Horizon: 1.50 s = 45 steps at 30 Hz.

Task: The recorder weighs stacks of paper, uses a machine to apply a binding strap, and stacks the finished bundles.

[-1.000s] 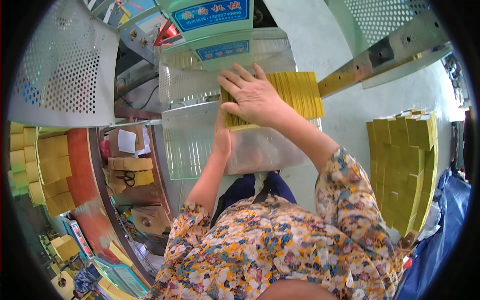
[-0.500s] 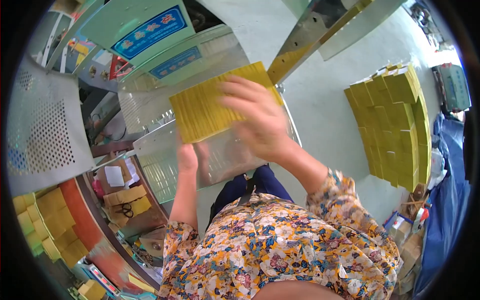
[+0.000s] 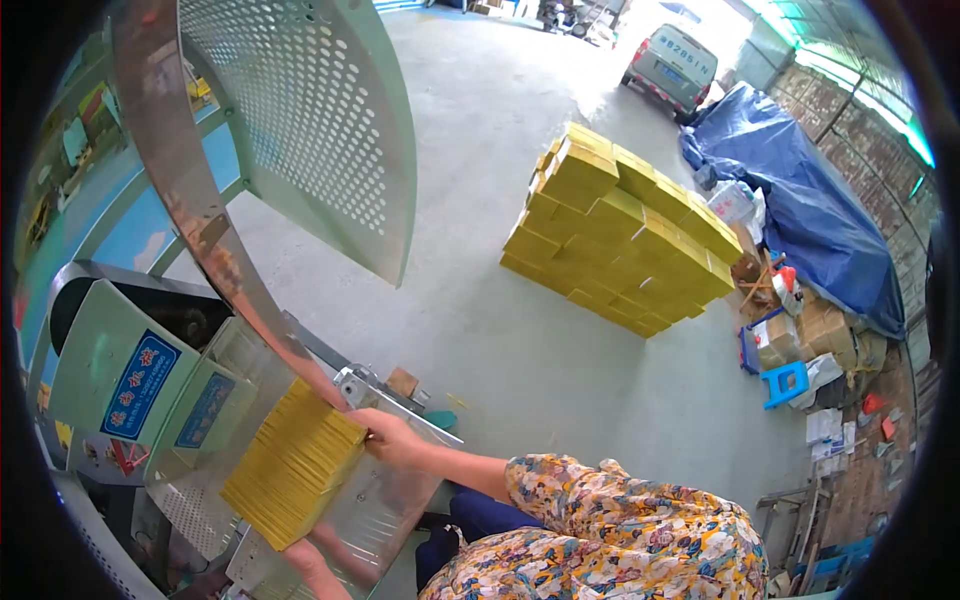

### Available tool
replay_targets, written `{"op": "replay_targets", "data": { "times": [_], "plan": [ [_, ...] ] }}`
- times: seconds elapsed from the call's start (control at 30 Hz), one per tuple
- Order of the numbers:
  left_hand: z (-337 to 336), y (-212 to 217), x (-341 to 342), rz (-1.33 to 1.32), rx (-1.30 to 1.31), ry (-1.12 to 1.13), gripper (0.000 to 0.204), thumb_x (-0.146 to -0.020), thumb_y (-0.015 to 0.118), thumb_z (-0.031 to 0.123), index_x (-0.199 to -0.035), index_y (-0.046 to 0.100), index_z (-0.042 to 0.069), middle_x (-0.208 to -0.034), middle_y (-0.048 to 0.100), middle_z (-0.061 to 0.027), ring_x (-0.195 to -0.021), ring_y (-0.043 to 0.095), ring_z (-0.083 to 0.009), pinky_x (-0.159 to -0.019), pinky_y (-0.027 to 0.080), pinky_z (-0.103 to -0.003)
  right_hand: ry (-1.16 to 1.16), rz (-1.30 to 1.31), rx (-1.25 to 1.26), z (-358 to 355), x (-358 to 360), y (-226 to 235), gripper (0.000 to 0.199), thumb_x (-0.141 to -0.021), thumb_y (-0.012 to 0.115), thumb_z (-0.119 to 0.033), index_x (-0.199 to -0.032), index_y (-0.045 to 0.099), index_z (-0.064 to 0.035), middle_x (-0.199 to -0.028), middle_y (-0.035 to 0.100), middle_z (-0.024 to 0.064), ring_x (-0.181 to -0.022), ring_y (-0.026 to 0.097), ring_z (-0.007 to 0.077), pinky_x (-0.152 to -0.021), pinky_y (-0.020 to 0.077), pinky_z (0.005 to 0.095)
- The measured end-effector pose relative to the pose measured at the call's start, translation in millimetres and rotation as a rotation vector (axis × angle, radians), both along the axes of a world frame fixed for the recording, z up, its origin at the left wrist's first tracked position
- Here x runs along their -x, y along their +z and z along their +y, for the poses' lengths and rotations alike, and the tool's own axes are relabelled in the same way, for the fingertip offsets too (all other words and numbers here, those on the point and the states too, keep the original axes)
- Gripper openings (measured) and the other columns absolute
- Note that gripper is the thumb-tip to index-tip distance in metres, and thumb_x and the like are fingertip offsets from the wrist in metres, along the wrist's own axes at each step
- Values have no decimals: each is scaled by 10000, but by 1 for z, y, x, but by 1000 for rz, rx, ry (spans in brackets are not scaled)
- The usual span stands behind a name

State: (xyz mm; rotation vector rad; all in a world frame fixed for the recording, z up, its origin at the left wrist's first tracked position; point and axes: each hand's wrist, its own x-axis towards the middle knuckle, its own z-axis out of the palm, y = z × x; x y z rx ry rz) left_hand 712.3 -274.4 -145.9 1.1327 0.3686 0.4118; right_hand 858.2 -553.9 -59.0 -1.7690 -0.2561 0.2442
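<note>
A green machine (image 3: 120,385) carries a clear tray (image 3: 385,500), and on it lies a yellow stack of paper sheets (image 3: 293,462) (edges up). Both hands clamp its ends: the right hand (image 3: 392,437) above, the left hand (image 3: 305,553) below.

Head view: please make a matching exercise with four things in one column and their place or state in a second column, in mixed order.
Things:
1. yellow paper stack
2. right hand
3. yellow bundle pile
4. blue stool

Places or states:
A. on the concrete floor, beside the blue tarp
B. lying on the machine tray
C. on the stack's right end
D. beside cardboard boxes, right of the person

Pairs: 1-B, 2-C, 3-A, 4-D
</note>
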Motion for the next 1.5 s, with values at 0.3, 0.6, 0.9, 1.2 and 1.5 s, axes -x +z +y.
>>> {"op": "replay_targets", "data": {
  "times": [0.3, 0.6, 0.9, 1.2, 1.5],
  "plan": [
    [10, 124, 32, 429, 303, -170, 490, -1028, 357, 406, -1374, 440, 69, -1344, 531, -61, -1205, 531, -215, -981, 451, -392, 196, -187, 506, 12, 17, 93, 264, -777, 538, -200, -942, 625, -13, -895, 621, 233, -870, 613, 395, -792, 492, 469],
    [-1, 129, 50, 727, 300, -302, 690, -998, 230, 598, -1438, 388, 91, -1406, 486, -71, -1257, 499, -233, -1032, 420, -411, 336, 31, 374, -4, 13, 26, 497, -858, 626, -332, -1202, 582, 24, -948, 667, 205, -847, 651, 312, -785, 506, 394],
    [-15, 111, 89, 578, 86, -141, 694, -978, 299, 622, -1409, 418, 91, -1329, 545, -68, -1170, 561, -191, -907, 496, -373, 281, 252, 104, -15, 3, -3, 447, -910, 615, -300, -1249, 581, -12, -933, 682, 117, -874, 648, 181, -802, 503, 310],
    [-45, 87, 102, 496, -135, 174, 570, -1038, 335, 437, -1280, 526, -43, -1233, 591, -120, -1112, 562, -181, -969, 420, -312, 353, 490, -338, -4, 5, -15, 477, -974, 527, -255, -1398, 452, -49, -1312, 546, 90, -1219, 488, 167, -1043, 363, 310],
    [-47, 92, 83, 713, -258, 198, 673, -1019, 293, 543, -1214, 583, -32, -1126, 625, -108, -1033, 572, -165, -904, 444, -293, 299, 544, -401, 4, 14, 0, 489, -977, 462, -172, -1433, 390, -9, -1419, 466, 89, -1291, 441, 177, -1077, 338, 302]
  ]
}}
